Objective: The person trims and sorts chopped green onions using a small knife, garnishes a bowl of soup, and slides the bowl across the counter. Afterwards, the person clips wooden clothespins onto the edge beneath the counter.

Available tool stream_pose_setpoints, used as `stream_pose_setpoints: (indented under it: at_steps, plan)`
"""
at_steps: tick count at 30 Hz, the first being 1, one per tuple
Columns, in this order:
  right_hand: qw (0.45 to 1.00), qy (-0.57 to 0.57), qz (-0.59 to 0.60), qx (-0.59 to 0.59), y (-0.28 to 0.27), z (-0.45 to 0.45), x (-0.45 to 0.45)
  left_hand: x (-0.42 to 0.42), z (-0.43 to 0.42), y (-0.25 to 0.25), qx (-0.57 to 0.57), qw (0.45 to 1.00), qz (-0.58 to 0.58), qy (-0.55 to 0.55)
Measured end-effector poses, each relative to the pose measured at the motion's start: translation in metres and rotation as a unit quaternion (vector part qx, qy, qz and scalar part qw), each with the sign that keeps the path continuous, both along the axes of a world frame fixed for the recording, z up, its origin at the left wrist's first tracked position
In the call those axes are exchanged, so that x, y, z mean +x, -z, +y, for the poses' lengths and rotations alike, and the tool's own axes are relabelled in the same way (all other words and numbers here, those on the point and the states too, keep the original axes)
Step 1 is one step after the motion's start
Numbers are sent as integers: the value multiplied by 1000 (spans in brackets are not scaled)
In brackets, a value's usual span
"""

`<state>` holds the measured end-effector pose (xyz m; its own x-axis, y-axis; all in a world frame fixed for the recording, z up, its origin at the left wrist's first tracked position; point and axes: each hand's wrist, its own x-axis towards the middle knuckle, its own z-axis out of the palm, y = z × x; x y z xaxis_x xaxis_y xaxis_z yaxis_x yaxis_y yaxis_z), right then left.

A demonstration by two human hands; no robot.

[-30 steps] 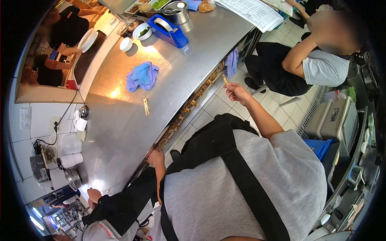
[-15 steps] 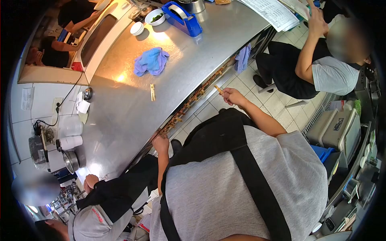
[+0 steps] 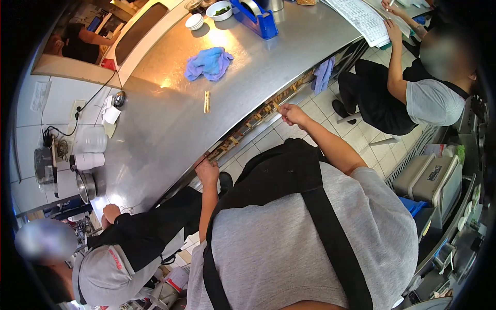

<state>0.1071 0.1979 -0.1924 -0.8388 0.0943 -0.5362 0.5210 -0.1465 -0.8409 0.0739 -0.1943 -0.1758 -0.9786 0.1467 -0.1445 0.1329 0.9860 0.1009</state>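
My right hand point(image 3: 293, 115) is closed in a pinch on a wooden clothespin point(image 3: 279, 109), held against the row of clothespins point(image 3: 248, 125) along the counter's front edge. At the left end of that row, my left hand point(image 3: 207, 171) is closed at the counter edge; what its fingers grip, if anything, is hidden. Wooden clothespins point(image 3: 207, 102) lie side by side on the steel counter point(image 3: 165, 124). Behind them sits a crumpled blue and purple cloth point(image 3: 209, 64).
A blue tape dispenser point(image 3: 257, 18), a bowl of greens point(image 3: 219, 10) and small white bowls point(image 3: 194, 21) stand at the back. One co-worker point(image 3: 434, 98) sits on the right by printed sheets point(image 3: 356, 20); another point(image 3: 113, 263) stands on the left. A purple cloth point(image 3: 323, 74) hangs from the counter.
My right hand has moved left to the row at the counter edge with the clothespin. My left hand stays at the edge. The seated co-worker's hands have shifted over the papers.
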Motion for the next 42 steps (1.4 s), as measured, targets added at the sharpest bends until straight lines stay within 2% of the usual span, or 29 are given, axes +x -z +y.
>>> stream_pose_setpoints:
  at_steps: [2, 5, 11, 14, 15, 18, 21, 24, 25, 28, 30, 35, 42]
  plan:
    - [999, 42, -1, 1, 3, -2, -1, -2, -4, 3, -6, 1000, -20, -17]
    - [999, 48, 1, -16, -3, -13, 4, 5, -5, -6, 37, 990, 134, 28]
    - [999, -3, 1, -34, -13, -41, 11, 2, -45, -20, 4, 997, 68, -43]
    - [999, -10, -14, -45, -12, -52, 10, 1, -73, -11, -85, 987, 104, -91]
    - [999, -12, -18, -49, -12, -56, 9, 0, -81, -11, -102, 986, 107, -74]
    - [999, -40, -14, -21, -13, -61, 4, -2, -86, -12, -72, 995, 19, -66]
    - [999, -14, -18, -27, -7, -62, -1, 3, -63, -30, -46, 996, -26, -70]
    - [999, 39, -1, 7, -8, -60, -2, 4, -52, -18, -29, 999, 8, -26]
    - [998, 65, -5, 1, -5, -57, -2, 7, -43, -22, -37, 999, -27, -28]
    - [992, 128, -7, -11, -2, -46, 0, 13, -34, -17, 18, 999, 35, 20]
    - [989, 147, 6, -10, -7, -40, 4, 17, -24, -18, 12, 999, 14, 35]
    - [988, 137, 65, -14, -27, -52, 30, 22, -8, -17, 20, 999, -4, 48]
    - [992, 121, -19, -39, -36, -66, 51, 21, 11, -37, 30, 997, -47, 48]
